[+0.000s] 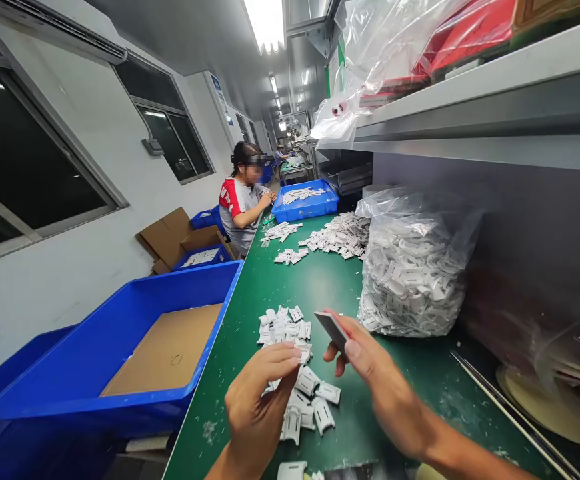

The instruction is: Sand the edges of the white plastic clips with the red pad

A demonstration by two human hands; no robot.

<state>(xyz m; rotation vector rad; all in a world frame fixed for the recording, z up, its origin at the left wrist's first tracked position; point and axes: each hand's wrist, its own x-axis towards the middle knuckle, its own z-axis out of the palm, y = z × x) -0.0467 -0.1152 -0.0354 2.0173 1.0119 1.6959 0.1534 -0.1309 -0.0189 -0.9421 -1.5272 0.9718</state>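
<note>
One green worktop [240, 333]. One blue bin [140, 300], left of worktop, cardboard sheet [165, 347] inside. One clear bag [413, 267], packed with white parts [410, 303], on worktop. One left hand [263, 393], bent over white pieces [323, 415] (unclear whether gripping one). One right hand [387, 377], pinching a grey bar [333, 330], tilted, raised above worktop. Many white pieces, slotted, heaped loosely on worktop.
</note>
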